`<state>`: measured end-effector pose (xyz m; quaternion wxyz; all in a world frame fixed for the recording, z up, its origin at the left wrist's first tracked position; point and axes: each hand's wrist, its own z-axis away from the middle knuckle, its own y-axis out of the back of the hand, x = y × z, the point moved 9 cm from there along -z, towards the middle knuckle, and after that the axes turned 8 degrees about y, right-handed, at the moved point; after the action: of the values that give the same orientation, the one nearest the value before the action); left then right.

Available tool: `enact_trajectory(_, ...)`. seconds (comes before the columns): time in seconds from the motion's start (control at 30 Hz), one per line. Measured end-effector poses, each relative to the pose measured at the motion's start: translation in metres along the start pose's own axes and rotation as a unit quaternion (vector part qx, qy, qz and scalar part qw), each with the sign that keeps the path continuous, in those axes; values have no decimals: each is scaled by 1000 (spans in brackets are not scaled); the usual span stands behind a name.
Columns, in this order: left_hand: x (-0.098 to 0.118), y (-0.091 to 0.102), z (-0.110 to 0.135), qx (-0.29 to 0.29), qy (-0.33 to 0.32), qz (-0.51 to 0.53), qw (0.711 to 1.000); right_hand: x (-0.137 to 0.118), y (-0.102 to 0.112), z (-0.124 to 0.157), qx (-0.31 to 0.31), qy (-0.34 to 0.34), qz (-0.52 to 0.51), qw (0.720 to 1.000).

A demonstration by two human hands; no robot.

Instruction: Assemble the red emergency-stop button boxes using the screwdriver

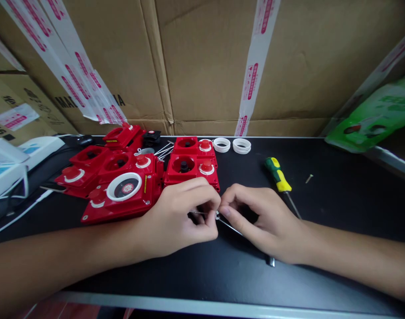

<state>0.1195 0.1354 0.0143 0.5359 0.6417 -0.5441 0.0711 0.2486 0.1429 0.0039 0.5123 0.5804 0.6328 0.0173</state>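
My left hand point(184, 215) and my right hand point(260, 219) meet fingertip to fingertip over the black table point(338, 204). Between them they pinch a thin metal pin point(230, 227) that runs down to the right under my right hand; a tiny pale part sits at the pinch point. Just left of my left hand lies a red plastic housing with a white ring and round label point(124, 195). Behind my hands sits a red block with sockets and red buttons point(192, 166).
More red housings point(99, 161) are piled at the left. Two white rings point(231, 145) lie behind the red block. A green-and-yellow screwdriver point(279, 176) and a small screw point(309, 178) lie to the right. Cardboard boxes point(205, 66) wall the back; a green packet point(375, 117) leans at the right.
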Motion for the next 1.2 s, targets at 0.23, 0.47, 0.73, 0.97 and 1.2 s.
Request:
enact_trajectory(0.23,-9,-2,-3,-15,49,20,998,-2,-2,-1,-8,5,-13,1000)
enact_trajectory(0.47,-20,-7,-4,-38,145,131,980,-2,1,-2,14,7,7,1000)
enact_trajectory(0.73,-34,-29,10,-59,277,293,913,-29,14,6,96,110,121,982)
enact_trajectory(0.97,-32,-27,7,-41,275,299,913,-32,5,4,78,128,146,978)
enact_trajectory(1.2,-31,-27,10,-42,287,322,901,-22,7,-1,85,89,92,988)
